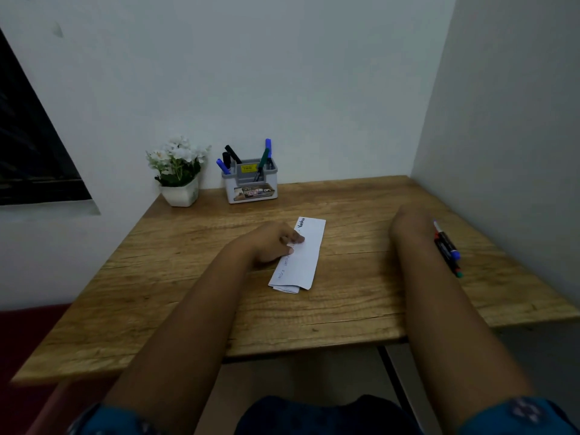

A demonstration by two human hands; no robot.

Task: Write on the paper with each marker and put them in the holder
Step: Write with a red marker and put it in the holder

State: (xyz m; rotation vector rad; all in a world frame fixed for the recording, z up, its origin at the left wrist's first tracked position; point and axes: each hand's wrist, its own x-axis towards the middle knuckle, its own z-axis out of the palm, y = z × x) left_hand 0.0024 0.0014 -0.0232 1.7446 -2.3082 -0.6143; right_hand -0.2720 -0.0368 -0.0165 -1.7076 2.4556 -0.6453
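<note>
Wooden bench (345, 309) is carrying the paper (306, 255); left hand (270, 243) is pressing it flat, fingers loosely curled. Right hand (411, 224) is resting right of the paper, its grip hidden. Markers (447, 246) beside that hand are looking light, stiff and smooth; mid-barrel is probably the best hold.

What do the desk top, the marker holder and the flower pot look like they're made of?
The desk top looks like wood or wood-look laminate, matte, with visible grain lines. The marker holder seems to be moulded plastic, white outside with a grey insert. The flower pot is smooth and white; ceramic or plastic, hard to say.
</note>
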